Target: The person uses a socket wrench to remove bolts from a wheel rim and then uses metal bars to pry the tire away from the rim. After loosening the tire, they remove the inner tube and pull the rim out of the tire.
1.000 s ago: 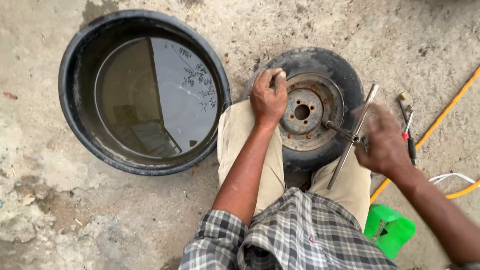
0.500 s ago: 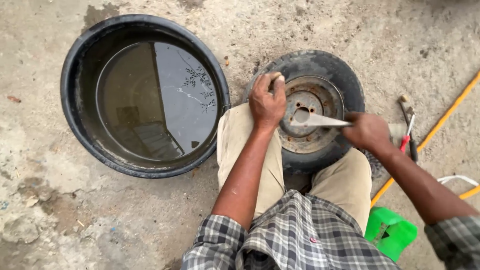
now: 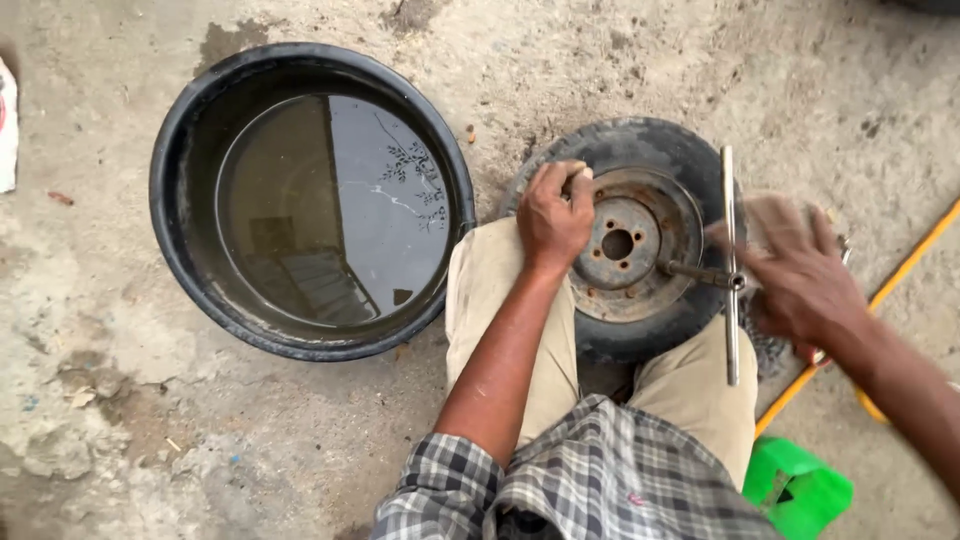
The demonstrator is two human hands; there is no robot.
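I saw my left hand [image 3: 553, 215] curled over the near-left edge of the small black rubber tyre [image 3: 640, 150], its fingers closed on the tread where the rubber met the rusty steel wheel rim [image 3: 632, 245]. The tyre lay flat on the concrete ground [image 3: 620, 60], right of centre, with its near part wedged between my knees in beige trousers [image 3: 500, 300].

My right hand [image 3: 795, 265] was blurred at the right of the wheel. Its fingers looked spread and loose rather than clenched, just beside the grey metal cross-shaped wheel wrench [image 3: 729, 260]. I could not tell whether the palm touched the wrench. The long bar of the wrench ran from far to near across the right side of the tyre, and its short arm pointed left onto the rim, near the bolt holes around the hub.

To the left of the tyre, almost touching it, sat a wide round black tub [image 3: 175, 240] holding dark water that mirrored branches and a building. A yellow hose [image 3: 905, 265] ran diagonally on the ground at the far right, passing behind my right forearm. A bright green plastic container [image 3: 797, 490] stood near my right hip. My checked grey shirt [image 3: 590, 480] filled the near edge of the view.
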